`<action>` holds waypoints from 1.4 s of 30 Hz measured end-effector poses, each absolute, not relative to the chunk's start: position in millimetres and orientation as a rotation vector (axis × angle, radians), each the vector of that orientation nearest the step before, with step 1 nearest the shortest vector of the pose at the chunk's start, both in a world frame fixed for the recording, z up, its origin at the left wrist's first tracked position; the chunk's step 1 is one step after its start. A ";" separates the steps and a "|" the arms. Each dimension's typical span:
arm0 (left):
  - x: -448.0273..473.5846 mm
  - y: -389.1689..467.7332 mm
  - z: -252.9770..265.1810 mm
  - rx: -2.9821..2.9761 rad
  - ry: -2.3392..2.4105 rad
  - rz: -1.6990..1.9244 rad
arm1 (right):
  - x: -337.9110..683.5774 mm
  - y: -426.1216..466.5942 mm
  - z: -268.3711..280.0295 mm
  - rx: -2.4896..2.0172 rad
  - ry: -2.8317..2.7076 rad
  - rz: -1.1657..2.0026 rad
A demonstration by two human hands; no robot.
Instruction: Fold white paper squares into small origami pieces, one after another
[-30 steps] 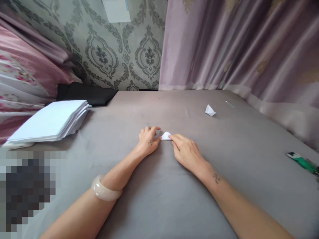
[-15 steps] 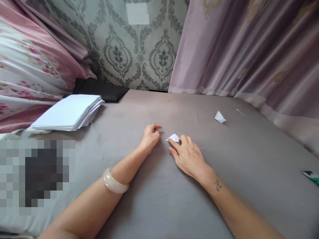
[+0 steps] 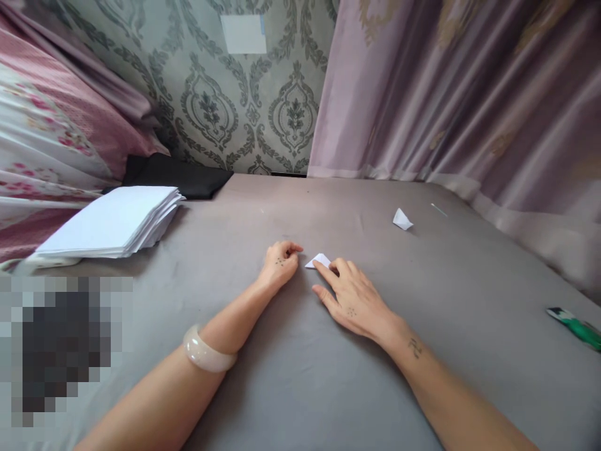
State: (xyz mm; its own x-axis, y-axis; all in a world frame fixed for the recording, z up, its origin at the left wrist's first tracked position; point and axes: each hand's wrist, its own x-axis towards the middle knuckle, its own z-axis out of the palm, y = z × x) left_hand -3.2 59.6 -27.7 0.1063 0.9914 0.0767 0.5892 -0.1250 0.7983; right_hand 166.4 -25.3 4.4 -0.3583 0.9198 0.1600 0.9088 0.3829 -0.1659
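A small piece of folded white paper [image 3: 319,259] lies flat on the grey cloth in front of me, its pointed end toward the left. My right hand [image 3: 351,294] rests over its right side, with the index fingertip pressing on the paper and the thumb stretched apart on the cloth. The other right fingers hide part of the paper. Just left of it, and apart from it, my left hand [image 3: 282,263] lies on its side with fingers loosely curled in. Nothing shows in that hand.
Another folded white paper [image 3: 402,219] stands at the back right, near a thin white stick [image 3: 439,210]. A stack of white sheets [image 3: 110,219] sits at left, before a black cloth [image 3: 176,176]. A green-handled tool [image 3: 575,326] lies at the right edge. Curtains [image 3: 399,94] border the right side.
The view has shifted a little to the right. My right thumb has moved away from the index finger and more of the paper's front shows. My left hand stays curled.
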 end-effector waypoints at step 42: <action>20.4 25.8 -5.0 1.124 0.795 0.924 | 173.2 -2.5 -0.1 -1.234 -1.177 1.007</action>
State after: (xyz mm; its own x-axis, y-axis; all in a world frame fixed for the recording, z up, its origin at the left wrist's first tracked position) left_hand 20.4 25.8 -5.0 0.4123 0.9086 -0.0668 -0.2020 0.1627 0.9658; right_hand 173.2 -2.5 -0.1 0.1451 0.9841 0.1022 0.0515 0.0956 -0.9941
